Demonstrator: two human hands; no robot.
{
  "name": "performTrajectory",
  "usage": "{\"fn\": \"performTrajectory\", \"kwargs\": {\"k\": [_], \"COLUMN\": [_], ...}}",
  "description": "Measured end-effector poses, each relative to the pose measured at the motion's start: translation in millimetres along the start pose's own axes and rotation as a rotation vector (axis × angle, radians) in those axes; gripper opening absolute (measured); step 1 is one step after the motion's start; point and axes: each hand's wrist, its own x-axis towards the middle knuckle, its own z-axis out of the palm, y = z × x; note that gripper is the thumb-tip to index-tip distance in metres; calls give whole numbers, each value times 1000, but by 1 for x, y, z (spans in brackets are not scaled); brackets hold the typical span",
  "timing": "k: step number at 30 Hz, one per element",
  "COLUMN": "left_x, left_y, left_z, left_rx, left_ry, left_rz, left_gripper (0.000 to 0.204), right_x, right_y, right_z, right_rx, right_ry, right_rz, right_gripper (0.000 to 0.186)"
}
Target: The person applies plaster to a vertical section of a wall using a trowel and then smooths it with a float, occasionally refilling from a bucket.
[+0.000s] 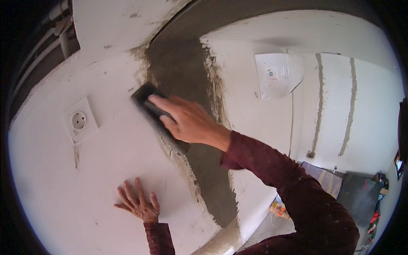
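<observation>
My right hand (193,121) grips a dark rectangular float (155,111), slightly smeared by motion. The float lies tilted against the wall, over the left border of a grey-brown plaster strip (180,68). Ragged white edges run down both sides of this strip. Lower left, my left hand (139,203) rests flat on the white wall (102,170) with its fingers spread, holding nothing. The float's underside is hidden from view.
A white wall socket (79,120) is at the left. Pipes (63,42) show in an opening at upper left. On the right wall are a white box-like fixture (272,74) with a cable and two grey filled channels (318,106). Dark boards (359,197) and assorted items stand lower right.
</observation>
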Motion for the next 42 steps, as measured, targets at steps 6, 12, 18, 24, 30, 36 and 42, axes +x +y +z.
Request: {"fn": "performTrajectory", "kwargs": {"k": [6,12,18,24,30,36,42], "left_x": [3,4,-1,4,1,5,2], "left_y": [23,22,15,24,16,26,9], "left_z": [4,5,5,9,4,7,7], "left_rx": [-33,16,52,28,28,3,12], "left_ry": [-12,4,-28,-13,-9,-13,2], "left_rz": [-14,-4,0,12,1,-19,-14], "left_gripper": [62,65,69,69,69,68,66], "right_x": [-4,43,2,50,34,55,-17], "right_y": [177,182,182,157,159,123,108], "right_z": [-66,-60,-50,-51,-54,-37,-20], "right_rx": [-317,-256,-278,-202,-204,-215,-185], "right_ry": [391,350,277,360,297,290,134], "right_rz": [328,370,218,264,340,205,154], "right_gripper": [55,55,57,54,55,57,51]}}
